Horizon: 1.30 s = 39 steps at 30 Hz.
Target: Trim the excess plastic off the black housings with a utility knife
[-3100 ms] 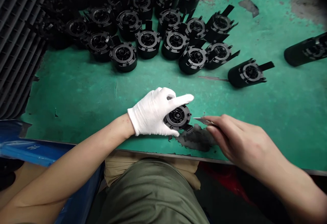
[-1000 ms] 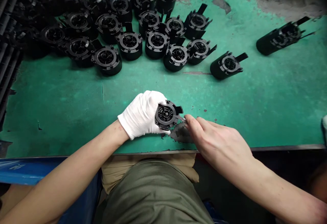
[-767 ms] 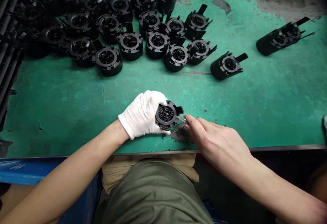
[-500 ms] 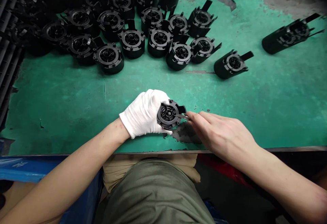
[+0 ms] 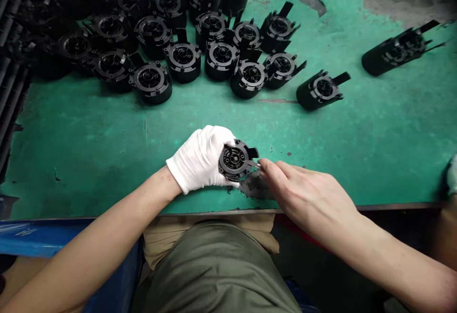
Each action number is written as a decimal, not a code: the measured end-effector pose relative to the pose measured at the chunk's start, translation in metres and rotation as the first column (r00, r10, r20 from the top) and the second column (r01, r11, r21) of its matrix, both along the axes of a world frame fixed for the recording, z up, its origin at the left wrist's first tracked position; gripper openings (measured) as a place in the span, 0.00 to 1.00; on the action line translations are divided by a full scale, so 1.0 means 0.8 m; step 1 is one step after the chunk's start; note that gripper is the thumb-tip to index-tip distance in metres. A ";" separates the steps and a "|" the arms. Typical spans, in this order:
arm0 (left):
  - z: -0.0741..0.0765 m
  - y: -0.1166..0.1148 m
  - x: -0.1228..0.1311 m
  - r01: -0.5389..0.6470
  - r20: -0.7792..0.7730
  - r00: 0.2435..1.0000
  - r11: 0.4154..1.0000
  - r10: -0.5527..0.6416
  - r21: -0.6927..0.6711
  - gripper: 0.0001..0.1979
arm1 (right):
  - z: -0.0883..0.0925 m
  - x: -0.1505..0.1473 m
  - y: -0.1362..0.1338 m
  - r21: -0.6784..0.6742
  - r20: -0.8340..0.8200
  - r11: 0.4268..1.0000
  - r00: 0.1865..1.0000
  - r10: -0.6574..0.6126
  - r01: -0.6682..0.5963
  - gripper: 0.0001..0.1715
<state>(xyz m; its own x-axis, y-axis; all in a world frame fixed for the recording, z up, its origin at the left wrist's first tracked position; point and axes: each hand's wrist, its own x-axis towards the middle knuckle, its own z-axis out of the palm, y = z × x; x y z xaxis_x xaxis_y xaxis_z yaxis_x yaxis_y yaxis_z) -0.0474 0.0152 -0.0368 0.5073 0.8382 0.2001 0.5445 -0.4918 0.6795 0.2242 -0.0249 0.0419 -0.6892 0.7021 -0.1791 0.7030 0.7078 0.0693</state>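
My left hand [image 5: 202, 160], in a white glove, is wrapped round a black cylindrical housing [image 5: 232, 160] near the table's front edge. The ribbed round face of the housing is turned up, and a dark tab sticks out on its right. My bare right hand [image 5: 300, 187] pinches a slim metal tool [image 5: 253, 164] that looks like tweezers. Its tip reaches over the right part of the round face; whether it touches is too small to tell.
Many similar black housings [image 5: 183, 61] stand at the back left of the green table [image 5: 107, 161]. Two more lie tilted at the right, a short one [image 5: 319, 90] and a longer one [image 5: 396, 52]. Another person's gloved hand [image 5: 452, 175] shows at the right edge.
The metal tool and my right fingertips have shifted slightly left. Another person's gloved hand has come into view at the right edge. My left hand keeps its hold.
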 end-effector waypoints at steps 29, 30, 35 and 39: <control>0.010 -0.003 -0.006 -0.123 -0.030 0.991 0.971 0.132 0.203 0.44 | -0.019 -0.001 -0.002 0.121 -0.251 0.988 0.966 -0.061 0.094 0.15; 0.010 -0.004 -0.007 -0.105 -0.032 0.993 0.976 0.113 0.189 0.44 | -0.019 -0.002 -0.003 0.155 -0.230 0.982 0.971 -0.067 0.105 0.16; 0.010 -0.008 -0.010 -0.094 0.076 0.994 0.987 0.084 0.128 0.40 | -0.012 -0.004 -0.006 0.103 -0.209 0.990 0.975 -0.071 0.095 0.18; 0.007 -0.006 -0.010 -0.113 0.111 0.989 0.983 0.097 0.144 0.54 | -0.017 -0.003 -0.008 0.093 -0.266 0.990 0.961 -0.076 0.104 0.18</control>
<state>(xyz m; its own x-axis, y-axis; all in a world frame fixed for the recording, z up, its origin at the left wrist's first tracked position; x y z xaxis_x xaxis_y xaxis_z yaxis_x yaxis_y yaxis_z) -0.0556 0.0106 -0.0308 0.3879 0.8424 0.3740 0.5294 -0.5359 0.6577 0.2219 -0.0312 0.0284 -0.6350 0.7687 0.0768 0.7672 0.6391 -0.0547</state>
